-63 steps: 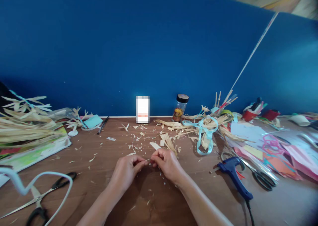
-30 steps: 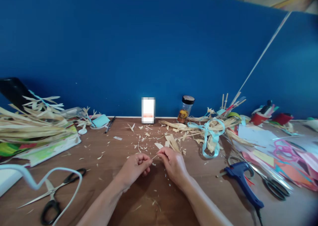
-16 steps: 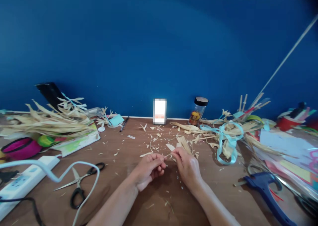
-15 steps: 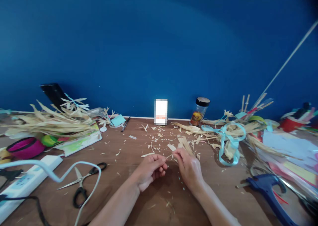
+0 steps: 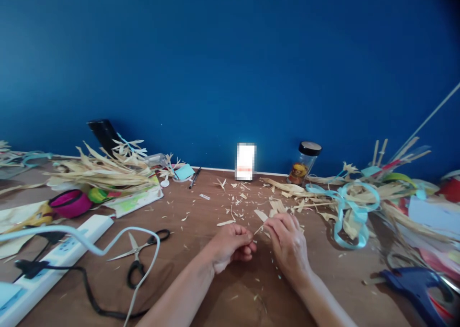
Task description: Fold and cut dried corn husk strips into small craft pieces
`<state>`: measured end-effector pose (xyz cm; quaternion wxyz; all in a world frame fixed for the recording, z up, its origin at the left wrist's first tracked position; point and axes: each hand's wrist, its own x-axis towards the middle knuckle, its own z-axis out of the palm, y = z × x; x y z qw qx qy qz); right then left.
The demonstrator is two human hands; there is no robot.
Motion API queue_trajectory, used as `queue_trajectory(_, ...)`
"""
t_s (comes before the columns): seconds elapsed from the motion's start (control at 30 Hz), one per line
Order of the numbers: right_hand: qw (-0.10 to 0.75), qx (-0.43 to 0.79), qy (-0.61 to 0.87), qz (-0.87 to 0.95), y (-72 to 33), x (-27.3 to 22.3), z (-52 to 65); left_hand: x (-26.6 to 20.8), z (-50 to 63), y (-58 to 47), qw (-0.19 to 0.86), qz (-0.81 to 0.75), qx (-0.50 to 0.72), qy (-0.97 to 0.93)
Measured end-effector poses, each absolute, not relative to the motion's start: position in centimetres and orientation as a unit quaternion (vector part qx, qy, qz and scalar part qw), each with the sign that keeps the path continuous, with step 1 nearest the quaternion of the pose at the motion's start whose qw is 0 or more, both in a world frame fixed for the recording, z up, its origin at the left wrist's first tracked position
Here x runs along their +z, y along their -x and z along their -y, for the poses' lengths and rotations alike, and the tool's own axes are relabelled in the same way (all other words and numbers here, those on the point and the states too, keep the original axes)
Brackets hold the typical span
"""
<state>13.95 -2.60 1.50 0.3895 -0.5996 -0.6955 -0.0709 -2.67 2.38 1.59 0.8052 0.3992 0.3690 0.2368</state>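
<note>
fingertips of the left hand [image 5: 230, 246], drawn narrow with the other fingers curled in, pinch one end of a thin pale strip [image 5: 258, 230]; the right hand [image 5: 289, 243] has its thumb and fingers pressed together at the other end. the strip spans the small gap between the two hands, above the brown table [image 5: 215, 300]. to their left, black-handled scissors [image 5: 136, 256] lie with blades apart. a white cable [image 5: 53, 229] loops around past them, and a white power strip [image 5: 81, 248] with a black plug [image 5: 32, 268] in it sits farther left. to the right, a blue glue gun [image 5: 413, 284] is partly cut off by the edge of the view. beyond the hands, pale shavings [image 5: 225, 223] are scattered. farther back, a heap of dry leaves [image 5: 108, 176] lies on the left behind a magenta pouch [image 5: 71, 203]; on the right, a light-blue ribbon [image 5: 362, 214] curls among more dry pieces. near the blue wall [image 5: 201, 68] are a black-lidded jar [image 5: 297, 173] and a bright, pixelated upright rectangle [image 5: 246, 161].
</note>
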Motion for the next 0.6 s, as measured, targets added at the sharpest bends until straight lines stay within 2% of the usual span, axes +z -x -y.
queue_trajectory(0.37, 0.431, 0.0, 0.609, 0.666, -13.7, 1.3, 2.4, 1.8, -2.0, 2.3, 0.869, -0.278, 0.279, -0.3)
queue_trajectory(0.6, 0.46, 0.064, 0.609, 0.642, -12.8, 1.2, 2.6, 1.8, -1.6, 1.9, 0.868, -0.266, 0.324, -0.267)
